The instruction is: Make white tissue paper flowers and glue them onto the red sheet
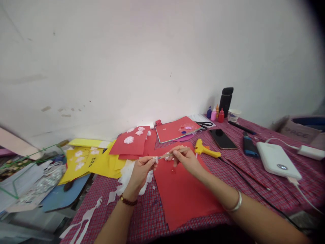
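Note:
My left hand (142, 169) pinches a small crumpled piece of white paper (155, 159) between thumb and fingertips. In my right hand (186, 159) is a thin wooden stick (167, 155) with a dark tip, which meets or nearly meets the white paper. Both hands are above a large red paper sheet (188, 193), whose far part carries some white paper ruffles, partly hidden by my right hand. Torn white tissue paper (127, 176) lies beside and behind my left wrist. A yellow glue gun (204, 149) rests just past my right hand.
Red sheets with white paper flowers (129, 140) and yellow paper (101, 164) lie left. Behind are a red board with paint blobs (188, 128), scissors (205, 124), paint bottles (221, 116) and a black flask (225, 101). A phone (222, 139) and power bank (278, 161) lie right.

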The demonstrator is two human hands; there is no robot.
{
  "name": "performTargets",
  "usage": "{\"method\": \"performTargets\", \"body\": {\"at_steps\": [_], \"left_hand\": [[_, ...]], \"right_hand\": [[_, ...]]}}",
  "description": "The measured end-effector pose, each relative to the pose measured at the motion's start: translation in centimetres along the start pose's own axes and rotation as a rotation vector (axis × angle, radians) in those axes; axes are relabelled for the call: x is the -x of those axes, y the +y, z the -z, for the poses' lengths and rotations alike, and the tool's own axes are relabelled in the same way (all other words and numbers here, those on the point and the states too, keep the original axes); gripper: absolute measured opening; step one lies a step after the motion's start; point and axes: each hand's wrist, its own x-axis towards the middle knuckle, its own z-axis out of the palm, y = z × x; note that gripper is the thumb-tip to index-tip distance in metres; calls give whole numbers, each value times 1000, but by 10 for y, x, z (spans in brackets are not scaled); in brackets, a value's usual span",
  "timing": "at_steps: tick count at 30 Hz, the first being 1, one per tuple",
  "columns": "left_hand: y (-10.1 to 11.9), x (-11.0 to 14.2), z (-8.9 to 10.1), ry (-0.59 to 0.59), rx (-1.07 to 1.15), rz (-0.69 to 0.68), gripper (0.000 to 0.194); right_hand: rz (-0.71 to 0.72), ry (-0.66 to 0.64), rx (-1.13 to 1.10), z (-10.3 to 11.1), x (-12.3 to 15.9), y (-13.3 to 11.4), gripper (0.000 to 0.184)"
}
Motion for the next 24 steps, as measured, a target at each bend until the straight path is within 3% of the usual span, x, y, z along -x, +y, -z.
{"method": "performTargets", "body": {"at_steps": [7, 12, 15, 17, 22, 24], "left_hand": [[-5, 0, -4, 51, 34, -30, 18], [-5, 9, -10, 50, -303, -259, 14], [-1, 15, -13, 89, -478, -382, 11], [0, 16, -13, 100, -409, -317, 9], [-2, 13, -17, -29, -11, 135, 17], [-5, 13, -19, -34, 0, 164, 19]], "right_hand": [[11, 76, 94, -3, 3, -5, 38], [-141, 108, -183, -6, 4, 0, 33], [-239, 63, -362, -6, 4, 3, 28], [-229, -7, -364, -4, 3, 1, 27], [-55, -96, -76, 3, -2, -7, 27], [-65, -113, -71, 4, -4, -7, 27]]}}
